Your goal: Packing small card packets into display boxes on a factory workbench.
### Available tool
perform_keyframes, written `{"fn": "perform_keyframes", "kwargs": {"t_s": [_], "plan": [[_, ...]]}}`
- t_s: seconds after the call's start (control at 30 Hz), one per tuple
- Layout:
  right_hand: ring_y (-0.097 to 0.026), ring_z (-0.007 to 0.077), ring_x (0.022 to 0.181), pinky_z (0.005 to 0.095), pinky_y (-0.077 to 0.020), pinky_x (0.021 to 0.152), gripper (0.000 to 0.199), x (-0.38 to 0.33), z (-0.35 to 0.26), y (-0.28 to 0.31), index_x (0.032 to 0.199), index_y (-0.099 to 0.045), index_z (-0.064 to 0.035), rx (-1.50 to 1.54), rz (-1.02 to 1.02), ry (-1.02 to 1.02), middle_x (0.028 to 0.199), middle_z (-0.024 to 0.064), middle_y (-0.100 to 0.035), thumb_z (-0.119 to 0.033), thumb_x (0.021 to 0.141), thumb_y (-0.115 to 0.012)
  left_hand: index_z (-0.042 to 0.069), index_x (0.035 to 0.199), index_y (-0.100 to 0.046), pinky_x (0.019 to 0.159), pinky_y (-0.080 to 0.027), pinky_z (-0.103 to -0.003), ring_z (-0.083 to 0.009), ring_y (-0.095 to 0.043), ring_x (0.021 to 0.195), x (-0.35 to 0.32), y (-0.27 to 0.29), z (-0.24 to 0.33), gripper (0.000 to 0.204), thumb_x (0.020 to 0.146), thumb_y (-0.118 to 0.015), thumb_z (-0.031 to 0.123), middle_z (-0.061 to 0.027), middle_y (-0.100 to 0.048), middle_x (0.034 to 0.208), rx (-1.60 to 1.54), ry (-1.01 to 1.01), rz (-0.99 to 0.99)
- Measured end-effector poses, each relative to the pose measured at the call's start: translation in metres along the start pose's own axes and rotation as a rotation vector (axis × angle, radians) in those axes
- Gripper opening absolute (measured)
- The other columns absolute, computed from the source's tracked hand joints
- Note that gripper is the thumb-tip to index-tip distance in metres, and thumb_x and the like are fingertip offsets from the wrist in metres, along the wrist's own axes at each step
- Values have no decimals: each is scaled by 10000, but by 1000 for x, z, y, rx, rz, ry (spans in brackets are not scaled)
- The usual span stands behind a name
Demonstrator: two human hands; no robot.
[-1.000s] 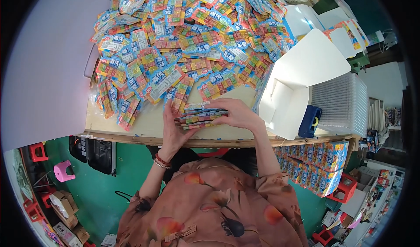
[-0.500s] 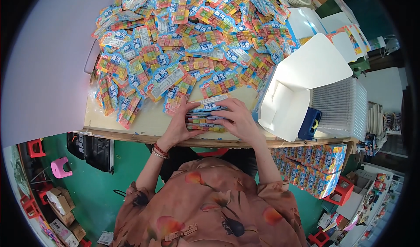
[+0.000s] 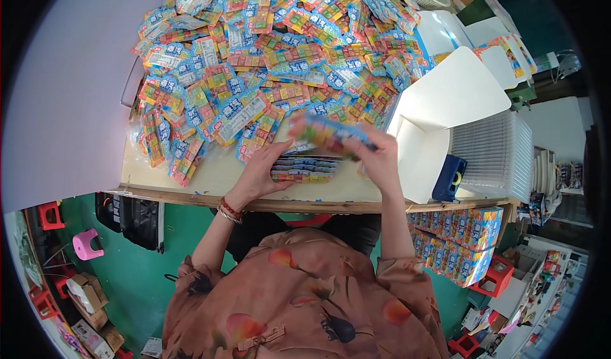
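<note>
Green floor shows below the pale wooden worktable (image 3: 210,177) that we sit at, and the head view looks down on it past our patterned brown blouse. Beyond the small neat stack of flat colourful packets (image 3: 304,169) near the table's front edge lies a big loose heap of bright blue, yellow and red plastic packets (image 3: 267,60), reaching almost to the stack. To the right of the stack stands an open white cardboard box (image 3: 439,123), and right of that a pile of clear ribbed plastic trays (image 3: 493,155) with a small dark blue tool (image 3: 449,177) leaning by it. We judge the main risk to be the blurred colourful packet (image 3: 328,133) slipping or landing askew, since it is held only by its ends above the stack; a skewed drop could knock the stack out of line, and the heap's nearest packets could slide into it. Our left hand (image 3: 261,171) comes in from the lower left, wrist bent, a red bracelet on it, fingers curled up round the packet's left end, palm just beside the stack. Our right hand (image 3: 380,161) arches over from the right, fingers pinching the packet's right end.
</note>
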State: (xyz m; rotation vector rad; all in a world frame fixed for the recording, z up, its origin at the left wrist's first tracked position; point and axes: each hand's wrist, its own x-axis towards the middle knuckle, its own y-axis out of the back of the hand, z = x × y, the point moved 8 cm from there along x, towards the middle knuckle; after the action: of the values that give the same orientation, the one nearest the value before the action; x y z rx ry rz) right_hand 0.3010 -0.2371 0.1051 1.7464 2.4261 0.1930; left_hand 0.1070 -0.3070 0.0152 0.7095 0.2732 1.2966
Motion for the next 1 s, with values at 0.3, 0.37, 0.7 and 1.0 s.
{"fn": "perform_keyframes", "kwargs": {"t_s": [0.3,0.37,0.7,1.0], "plan": [[-635,278,741,371,-480,655,182,56,13,-30,964,-732,-98,-664,-257,385,870,71,-703,-110,785,-697,102,1348,-452,961,-437,-398,-332,-534,1132,4,-7,-3,759,687,-813,200,-156,-536,1250,-26,-21,-81],[-635,298,715,382,-493,670,153,57,18,-30,906,-734,-96,-720,-318,301,823,91,-691,-168,783,-676,81,1348,-447,973,-448,-388,-324,-520,1162,-4,-9,-4,774,683,-829,191,-155,-493,1295,-42,14,-36],[-627,279,757,352,-483,708,221,69,48,-46,981,-729,-91,-634,-496,130,848,75,-704,-201,789,-718,117,1510,-57,1038,-435,-405,-274,-425,1283,-8,-9,-19,1210,624,-880,71,-148,-321,1437,-286,130,219],[-584,355,1124,368,-455,933,568,28,56,-61,1368,-455,-97,-1299,-154,308,1180,147,-640,-422,914,-559,78,1501,-124,1006,-434,-390,-282,-496,1184,-2,-17,-24,1180,609,-894,148,-157,-432,1313,-369,89,135]]}}
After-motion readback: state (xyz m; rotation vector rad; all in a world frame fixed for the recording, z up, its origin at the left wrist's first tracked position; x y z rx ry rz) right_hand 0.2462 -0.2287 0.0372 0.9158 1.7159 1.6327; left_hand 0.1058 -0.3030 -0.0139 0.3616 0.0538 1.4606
